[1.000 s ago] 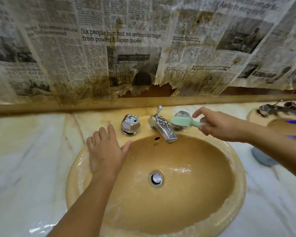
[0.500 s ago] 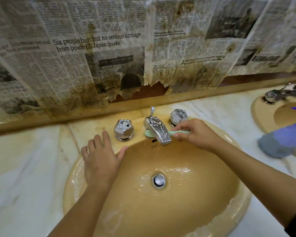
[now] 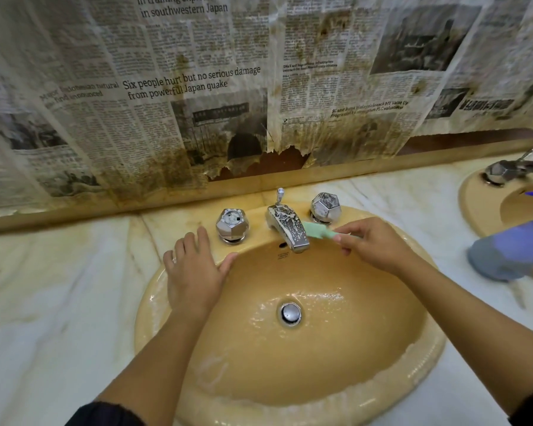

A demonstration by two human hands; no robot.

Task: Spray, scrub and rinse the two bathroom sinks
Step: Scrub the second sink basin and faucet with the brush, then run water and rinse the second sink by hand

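A tan oval sink (image 3: 406, 358) fills the middle of the view, wet and foamy, with a chrome drain plug (image 3: 290, 313). At its back stands a soapy chrome faucet (image 3: 286, 227) between two faceted chrome knobs, the left knob (image 3: 231, 224) and the right knob (image 3: 325, 207). My right hand (image 3: 373, 244) pinches a small green brush (image 3: 317, 231), whose head lies against the right side of the faucet spout. My left hand (image 3: 193, 272) rests flat on the sink's left rim, fingers straight. A second tan sink (image 3: 480, 207) shows at the far right edge.
White marble counter (image 3: 59, 287) surrounds both sinks. Stained newspaper (image 3: 166, 103) covers the wall behind, above a tan ledge. A blurred blue-grey object (image 3: 508, 250) lies on the counter between the sinks. The second sink's chrome faucet (image 3: 511, 169) is at the right edge.
My right hand has drawn the green brush from behind and under the spout out to the spout's right side. The left hand stays on the rim. The view has moved closer.
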